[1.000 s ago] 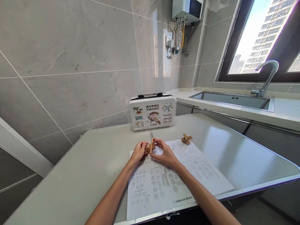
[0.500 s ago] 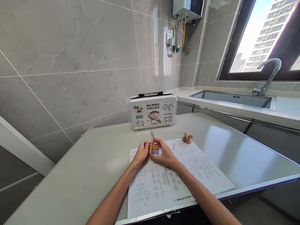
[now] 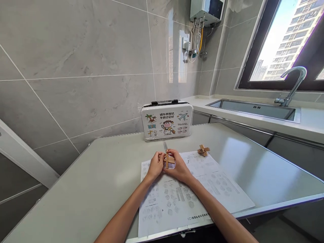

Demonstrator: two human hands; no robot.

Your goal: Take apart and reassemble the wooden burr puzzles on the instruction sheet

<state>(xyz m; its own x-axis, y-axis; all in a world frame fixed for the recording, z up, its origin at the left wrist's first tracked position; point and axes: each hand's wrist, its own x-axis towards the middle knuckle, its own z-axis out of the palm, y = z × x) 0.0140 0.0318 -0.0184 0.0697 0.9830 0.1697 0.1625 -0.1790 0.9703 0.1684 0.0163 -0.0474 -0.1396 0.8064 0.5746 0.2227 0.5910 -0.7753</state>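
Note:
Several wooden puzzle pieces [image 3: 171, 160] are held together in a cross between my two hands, over a printed instruction sheet [image 3: 177, 219]. My left hand [image 3: 156, 165] is closed around the left end of the pieces. With thumb and fingertips, my right hand [image 3: 179, 167] pinches the upright piece at its top and bottom. Fingers hide part of the joint, so I cannot tell how the pieces interlock. Beyond my right hand, a small wooden puzzle assembly [image 3: 203, 150] with crossing bars rests at the sheet's far right corner.
A white cartoon-printed case [image 3: 165, 126] with a black handle stands upright at the back of the table [image 3: 113, 168]. On the right, a counter holds a sink [image 3: 253, 107] and a tap [image 3: 295, 84]. A tiled wall rises behind the table.
The view has shifted slightly. In my hands the upright piece has turned from a slant to nearly vertical, and the flat pieces have tilted.

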